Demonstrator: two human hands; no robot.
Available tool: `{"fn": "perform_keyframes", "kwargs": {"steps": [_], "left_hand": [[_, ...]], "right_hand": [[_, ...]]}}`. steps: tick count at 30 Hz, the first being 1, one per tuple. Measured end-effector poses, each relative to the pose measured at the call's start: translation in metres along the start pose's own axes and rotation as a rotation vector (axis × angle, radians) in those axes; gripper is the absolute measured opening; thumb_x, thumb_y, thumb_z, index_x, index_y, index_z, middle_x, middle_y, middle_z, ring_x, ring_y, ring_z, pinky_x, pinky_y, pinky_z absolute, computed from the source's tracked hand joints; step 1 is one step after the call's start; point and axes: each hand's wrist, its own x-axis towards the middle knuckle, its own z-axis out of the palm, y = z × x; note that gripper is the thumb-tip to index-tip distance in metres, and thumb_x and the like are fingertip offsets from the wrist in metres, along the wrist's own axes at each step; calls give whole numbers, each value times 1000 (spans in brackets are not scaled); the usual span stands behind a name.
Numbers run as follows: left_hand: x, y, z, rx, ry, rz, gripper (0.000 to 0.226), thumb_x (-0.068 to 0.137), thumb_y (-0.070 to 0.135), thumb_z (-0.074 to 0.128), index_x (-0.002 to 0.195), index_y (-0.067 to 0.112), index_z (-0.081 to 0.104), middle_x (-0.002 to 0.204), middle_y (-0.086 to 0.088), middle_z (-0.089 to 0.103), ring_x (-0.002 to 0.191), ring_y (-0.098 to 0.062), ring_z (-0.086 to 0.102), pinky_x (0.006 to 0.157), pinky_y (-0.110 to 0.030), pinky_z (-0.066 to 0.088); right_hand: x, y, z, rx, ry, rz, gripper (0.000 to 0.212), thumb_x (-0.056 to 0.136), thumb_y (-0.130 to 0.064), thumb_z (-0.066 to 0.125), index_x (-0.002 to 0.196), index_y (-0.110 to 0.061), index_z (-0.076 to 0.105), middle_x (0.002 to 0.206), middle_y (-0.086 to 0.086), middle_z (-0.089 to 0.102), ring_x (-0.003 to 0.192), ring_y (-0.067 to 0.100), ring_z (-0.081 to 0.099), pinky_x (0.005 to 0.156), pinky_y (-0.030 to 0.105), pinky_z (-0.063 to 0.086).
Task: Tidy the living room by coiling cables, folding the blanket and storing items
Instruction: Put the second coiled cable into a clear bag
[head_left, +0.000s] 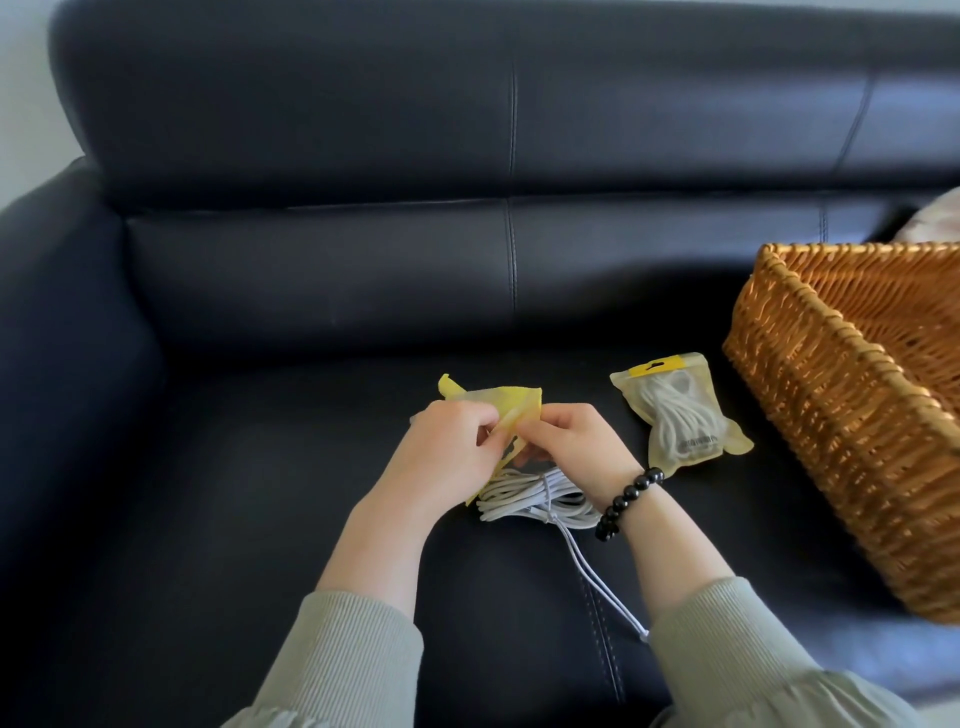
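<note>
A: Both hands on the yellow pouch (506, 408), mid sofa seat (260, 493). Left hand (447, 447) pinches one lip and right hand (569, 441) the other. Fingers curled onto the plastic. My reading is that the mouth is being pulled apart.

B: Where's the cable?

A: Coiled cable (530, 501) lies on the seat just beneath the hands, bound round its middle. Its loose tail (597, 577) runs toward the near edge and ends by the right sleeve.

B: Risks from here?

A: First, that tail. If the coil is lifted, the tail may drag or catch on the sleeve or the bracelet (626, 501) and loosen the wrap. Second, the pouch looks thin and slick, so a slipping pinch would let the mouth close as the coil goes in. Third, the coil seems wide for the opening. Forcing it could split a seam or spring the loops.

B: Anything nearby?

A: Filled pouch (680, 415) to the right, apart from the hands, near the basket (831, 426) at the right. A swinging elbow could slide it across the smooth leather.
</note>
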Motion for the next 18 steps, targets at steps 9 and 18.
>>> {"fn": "perform_keyframes", "kwargs": {"steps": [9,18], "left_hand": [[1,4,2,14,69,70,30,95,21,57,68,8,59,61,-2,56,55,-19,52,53,-35,43],[1,5,5,-82,116,27,28,84,13,61,58,6,52,52,0,44,48,-11,35,44,-19,28]], "right_hand": [[-1,-5,2,-59,61,-28,29,94,-20,48,76,-8,67,62,-3,68,68,21,56,69,33,47],[-2,-4,-4,-104,114,-46,22,82,-8,53,64,2,60,52,0,54,57,17,47,56,26,38]]}}
